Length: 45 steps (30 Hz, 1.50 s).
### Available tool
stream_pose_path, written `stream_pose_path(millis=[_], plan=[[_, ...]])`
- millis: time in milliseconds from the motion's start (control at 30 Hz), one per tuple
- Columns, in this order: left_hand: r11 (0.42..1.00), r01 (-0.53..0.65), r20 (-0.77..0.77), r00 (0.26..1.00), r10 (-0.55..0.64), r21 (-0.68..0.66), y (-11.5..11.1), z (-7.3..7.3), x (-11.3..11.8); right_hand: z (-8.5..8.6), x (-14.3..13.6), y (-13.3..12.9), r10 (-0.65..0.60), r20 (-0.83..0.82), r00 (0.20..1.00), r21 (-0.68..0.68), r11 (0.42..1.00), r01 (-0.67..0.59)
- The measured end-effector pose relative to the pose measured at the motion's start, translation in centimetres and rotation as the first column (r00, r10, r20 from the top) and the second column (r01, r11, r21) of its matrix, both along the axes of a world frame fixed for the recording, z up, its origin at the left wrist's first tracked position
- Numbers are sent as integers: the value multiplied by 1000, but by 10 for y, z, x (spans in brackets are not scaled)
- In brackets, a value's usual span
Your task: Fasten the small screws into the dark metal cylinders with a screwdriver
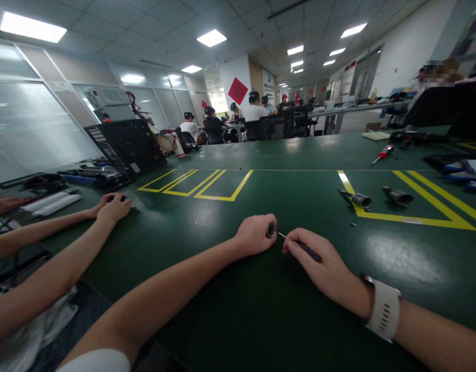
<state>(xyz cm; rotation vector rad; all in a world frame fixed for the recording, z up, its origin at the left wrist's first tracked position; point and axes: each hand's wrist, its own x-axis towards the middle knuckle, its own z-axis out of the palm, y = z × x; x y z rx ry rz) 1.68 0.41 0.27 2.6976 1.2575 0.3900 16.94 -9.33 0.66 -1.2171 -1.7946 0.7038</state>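
At left we see two white rolls (52, 204) and a co-worker's two hands (114, 206), then three yellow tape frames (213, 198) farther back. In the near middle of the green table (222, 310), our left hand (255, 235) curls around one dark round part (269, 230). Our right hand (325, 263) pinches one thin tool (310, 251), its tip at the part. Farther right lie two metal cups (361, 199) and, beyond them, one red screwdriver (385, 152).

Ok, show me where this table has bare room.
Bare: green tabletop beyond left hand and right hand, between left tape outlines and right tape outline; also between the forearms. Crowded: at the right outline, where two metal parts lie.
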Motion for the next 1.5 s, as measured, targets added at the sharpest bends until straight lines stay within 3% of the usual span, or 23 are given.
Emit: stream_pose_path(millis=[167, 367, 633, 767, 933, 1033, 1167, 1333, 1500], plan=[[997, 55, -109, 993, -49, 53, -3, 4, 1, 4, 2, 4, -3, -182, 983, -154, 988, -25], [968, 208, -233, 957, -172, 139, -3, 8, 0, 0, 9, 13, -19, -471, 882, -250, 962, -113], [915, 321, -389, 897, -210, 245, -1, 14, 3, -5, 10, 18, -49, -546, 836, -268, 956, -119], [925, 285, -393, 904, -171, 252, 5, 16, 1, -7, 10, 19, -83, -567, 820, -287, 952, -102], [971, 126, -273, 960, -67, 205, 17, 12, -5, -12, 11, 22, -158, -559, 814, -275, 961, -3], [987, 37, -166, 986, -11, 155, 24, 8, -10, -13, 15, 24, -197, -494, 847, -236, 968, 87], [1000, 2, -21, 1000, -2, 10, 30, 8, -17, -8, 24, 30, -236, -152, 960, -161, 964, 212], [953, 217, 59, 976, -209, -210, 31, 15, -24, -8, 31, 37, -176, 144, 974, -4, 984, 179], [872, 417, 52, 907, -419, -255, 26, 18, -25, -10, 28, 35, -95, 286, 953, -34, 993, 109]])
